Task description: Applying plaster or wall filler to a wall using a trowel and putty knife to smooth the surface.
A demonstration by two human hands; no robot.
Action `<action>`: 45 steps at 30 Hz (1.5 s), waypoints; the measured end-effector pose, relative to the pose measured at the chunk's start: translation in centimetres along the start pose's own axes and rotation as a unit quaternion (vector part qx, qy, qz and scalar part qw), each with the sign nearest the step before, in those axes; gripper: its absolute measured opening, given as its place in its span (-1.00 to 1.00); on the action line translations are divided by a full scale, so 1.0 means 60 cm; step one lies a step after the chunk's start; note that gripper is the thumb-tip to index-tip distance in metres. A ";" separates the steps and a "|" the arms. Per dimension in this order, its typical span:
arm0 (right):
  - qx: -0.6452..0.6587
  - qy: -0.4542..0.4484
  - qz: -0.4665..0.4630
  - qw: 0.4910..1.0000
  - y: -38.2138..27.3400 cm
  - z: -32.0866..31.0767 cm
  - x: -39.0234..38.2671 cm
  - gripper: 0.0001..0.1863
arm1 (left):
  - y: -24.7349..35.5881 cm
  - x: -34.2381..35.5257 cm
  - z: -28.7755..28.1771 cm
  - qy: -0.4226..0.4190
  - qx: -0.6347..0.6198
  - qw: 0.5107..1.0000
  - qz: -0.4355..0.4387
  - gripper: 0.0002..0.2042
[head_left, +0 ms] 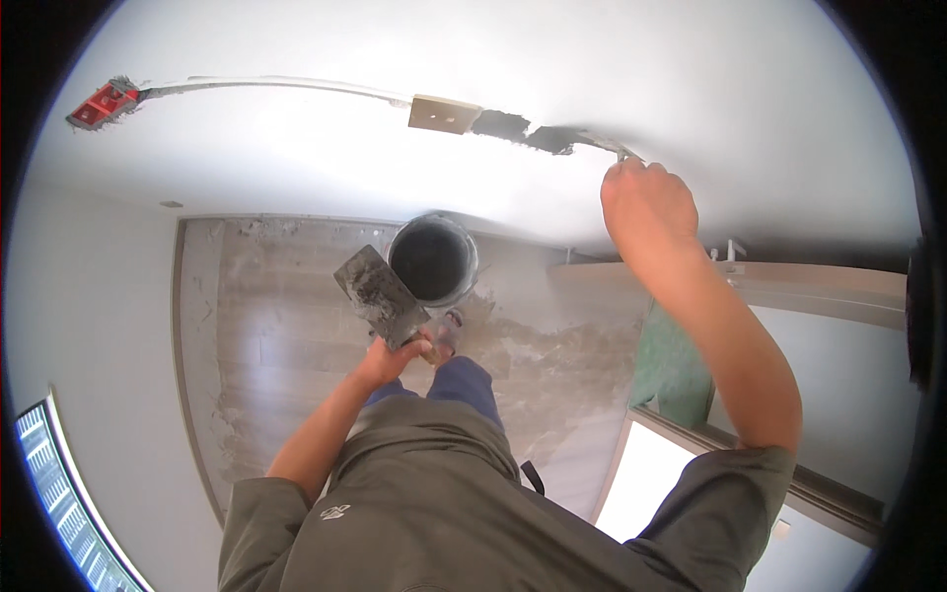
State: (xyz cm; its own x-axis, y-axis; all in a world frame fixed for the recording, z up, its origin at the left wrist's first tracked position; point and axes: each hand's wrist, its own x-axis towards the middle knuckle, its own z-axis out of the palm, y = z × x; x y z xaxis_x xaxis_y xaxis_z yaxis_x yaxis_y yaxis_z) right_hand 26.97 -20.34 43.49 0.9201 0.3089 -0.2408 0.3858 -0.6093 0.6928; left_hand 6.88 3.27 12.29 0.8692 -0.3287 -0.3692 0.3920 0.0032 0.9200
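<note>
In the head view, the tan wall plate served as the landmark. Just to its right, a ragged strip of dark grey mortar ran along the white wall, and farther right the right hand was closed in a fist around a thin-bladed tool, its blade near the strip's far end. Below the plate, the left hand gripped the handle of a flat trowel carrying a lump of grey mortar, and the bucket stood just beside that trowel. Well to the left of the plate sat a red wall box, with a thin filled line joining the two. The step in hand appeared to be pressing and smoothing the strip. Doing it well probably called for a shallow blade angle, firm even pressure into the channel, and strokes that feathered the ragged edges flush with the wall. The loaded trowel seemed better held level and nearer the strip, so that drips fell on it, and the plate's face deserved to be kept clean.
</note>
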 end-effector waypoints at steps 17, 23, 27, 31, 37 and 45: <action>0.001 0.018 0.042 0.999 -0.022 0.007 -0.029 -0.83 | 0.016 -0.006 -0.012 -0.008 -0.031 0.999 0.000 -0.81; 0.020 0.080 0.061 0.995 -0.004 0.021 -0.077 -0.89 | 0.002 -0.008 -0.022 -0.004 -0.028 0.999 0.021 -0.82; 0.033 0.099 0.045 0.993 -0.006 0.053 -0.081 -0.89 | 0.003 -0.009 -0.024 -0.009 -0.059 0.998 0.008 -0.81; 0.016 0.106 0.019 0.994 -0.024 0.081 -0.063 -0.90 | 0.009 -0.011 -0.028 -0.020 -0.032 0.999 -0.002 -0.80; -0.003 0.130 0.023 0.991 -0.028 0.063 -0.035 -0.87 | -0.001 -0.018 -0.034 -0.003 -0.036 0.999 -0.010 -0.81; -0.015 0.098 0.048 0.994 -0.014 0.040 -0.040 -0.84 | 0.007 -0.020 -0.034 -0.013 -0.039 0.999 -0.025 -0.85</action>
State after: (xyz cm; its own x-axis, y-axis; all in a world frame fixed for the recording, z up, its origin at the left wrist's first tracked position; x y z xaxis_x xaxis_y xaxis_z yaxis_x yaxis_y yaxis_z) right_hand 24.58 -22.32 41.89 0.9205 0.3889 -0.0373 0.2924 -0.6223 0.7261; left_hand 6.61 5.58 12.84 0.8405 -0.3549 -0.4094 0.4571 0.0588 0.8875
